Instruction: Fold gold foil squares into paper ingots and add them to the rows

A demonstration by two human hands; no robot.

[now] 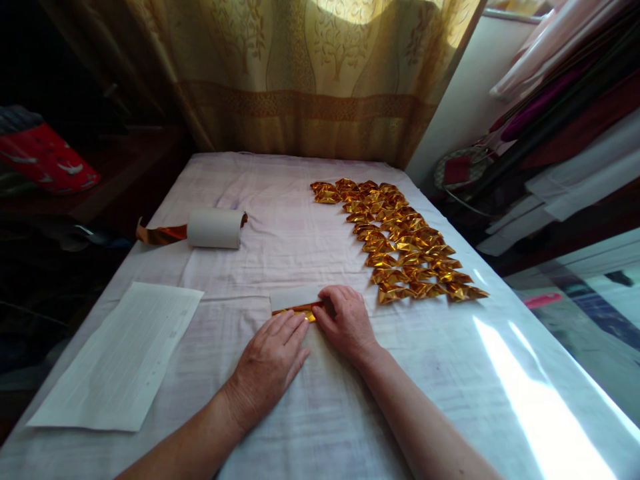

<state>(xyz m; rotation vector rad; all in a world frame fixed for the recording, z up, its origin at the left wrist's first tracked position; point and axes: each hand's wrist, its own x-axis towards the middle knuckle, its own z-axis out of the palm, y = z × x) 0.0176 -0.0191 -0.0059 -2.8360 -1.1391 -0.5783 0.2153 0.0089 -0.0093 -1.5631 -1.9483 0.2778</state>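
Both hands are working close together over a folded paper strip (295, 299), which is lying on the cloth-covered desk (320, 413), in front of the person and between the other things. The strip is showing a white side at the back and a shiny gold edge at the front. The left hand (273, 353) is resting over the strip's left front part, its fingers lying straight and side by side, pressing down rather than pinching. The right hand (347, 323) is bending its fingers at the strip's right end, its thumb touching the front; whether its grip is pinching the paper, I cannot tell.

Beyond the right hand, many folded gold pieces (423, 237) are sitting in rows toward the right edge. On the left, a white roll (215, 229) is lying on its side, a copper-coloured strip (165, 235) sticking out of its left end. Nearer, a printed sheet (115, 360) is lying flat and slanting. A patterned curtain (305, 100) is hanging behind the desk, and clothes (565, 133) are hanging at the right.
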